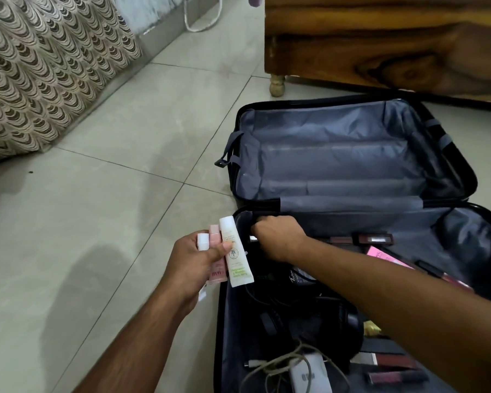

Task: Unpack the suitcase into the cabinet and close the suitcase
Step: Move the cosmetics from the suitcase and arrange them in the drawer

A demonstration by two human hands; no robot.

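Note:
A black suitcase [451, 154] lies open on the tiled floor, its grey-lined far half bare. The near half [465, 245] holds cosmetics, cables and a charger. My left hand [193, 265] hovers just left of the case and grips three tubes: a white tube with green print [236, 256], a pink tube [216, 272] and a small white-capped one [202, 241]. My right hand [278, 236] reaches into the near half's far left corner, fingers curled down over something small and dark; what it holds is hidden.
A wooden cabinet [380, 41] on short turned legs stands behind the suitcase. A patterned fabric-covered bed or sofa [40, 75] fills the upper left. Dark lipstick tubes [397, 375], a pink box [386, 258], black cables and a white charger [309, 373] lie in the case.

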